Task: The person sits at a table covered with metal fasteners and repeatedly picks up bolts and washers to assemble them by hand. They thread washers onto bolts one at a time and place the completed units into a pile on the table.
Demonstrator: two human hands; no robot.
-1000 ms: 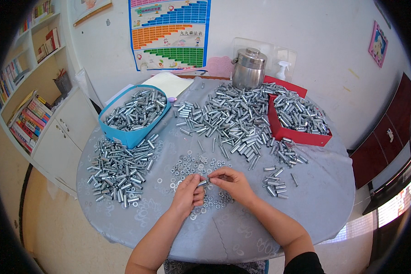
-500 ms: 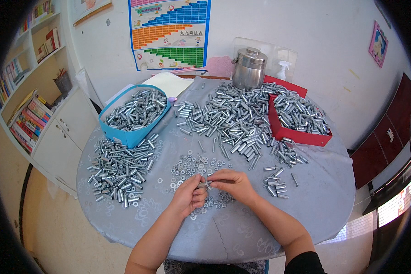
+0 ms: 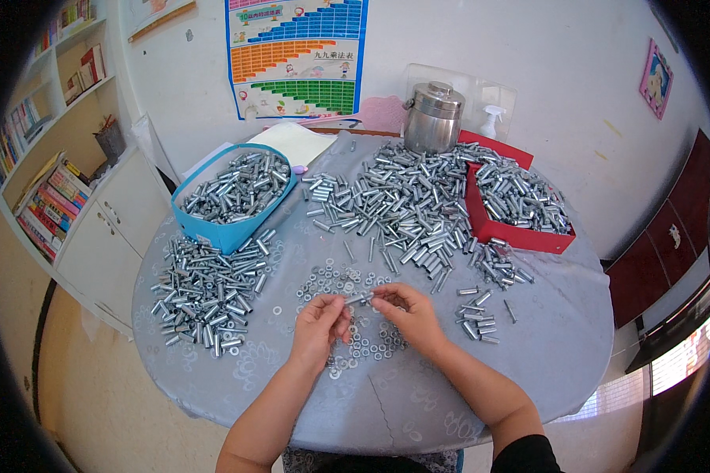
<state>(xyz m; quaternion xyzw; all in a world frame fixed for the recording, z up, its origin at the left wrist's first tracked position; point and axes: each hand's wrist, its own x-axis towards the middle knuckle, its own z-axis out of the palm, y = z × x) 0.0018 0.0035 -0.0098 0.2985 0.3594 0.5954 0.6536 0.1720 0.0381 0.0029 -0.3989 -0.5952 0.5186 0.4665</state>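
Between my two hands is a silver sleeve anchor bolt, held nearly level above the middle of the table. My left hand pinches its left end between thumb and fingers. At the other end, the fingers of my right hand close around the tip; what small part they cover is hidden. Loose washers and nuts lie spread on the cloth just beyond and beneath both hands. A pile of finished-looking bolts with sleeves is on the left. Many metal sleeves are heaped at the back centre.
A blue box full of bolts stands at the back left, a red box with metal sleeves at the right. Behind the heap are a steel pot and a white spray bottle. Several sleeves lie right of my hand.
The bolt has turned from tilted to nearly level and shows more of its length. My right hand has shifted slightly right, and my left fingers have loosened from a fist into a pinch.
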